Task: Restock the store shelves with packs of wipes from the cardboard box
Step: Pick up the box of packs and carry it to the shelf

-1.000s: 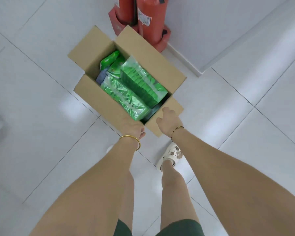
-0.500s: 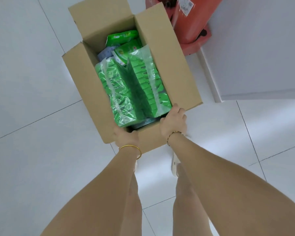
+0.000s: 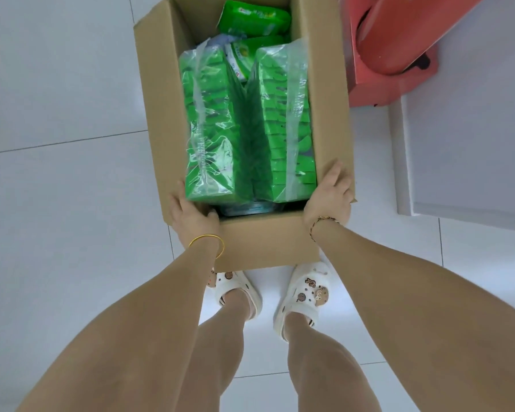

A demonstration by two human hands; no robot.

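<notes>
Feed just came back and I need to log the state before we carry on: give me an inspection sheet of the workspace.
Surface: white tiled floor, glossy, thin grey joints.
Job's things: open cardboard box. Inside, two plastic-wrapped bundles of green wipes lie side by side, left bundle and right bundle, with loose green packs at the far end. No shelves in view.
Clutter: nothing seen.
Grips: left hand grips the box's near left corner, thumb over the rim. The right hand grips the near right corner. Cannot tell whether the box is off the floor.
Cables: nothing seen.
Surroundings: red extinguisher stand by the box's far right, white wall base to the right, the person's white clogs at the near wall.
</notes>
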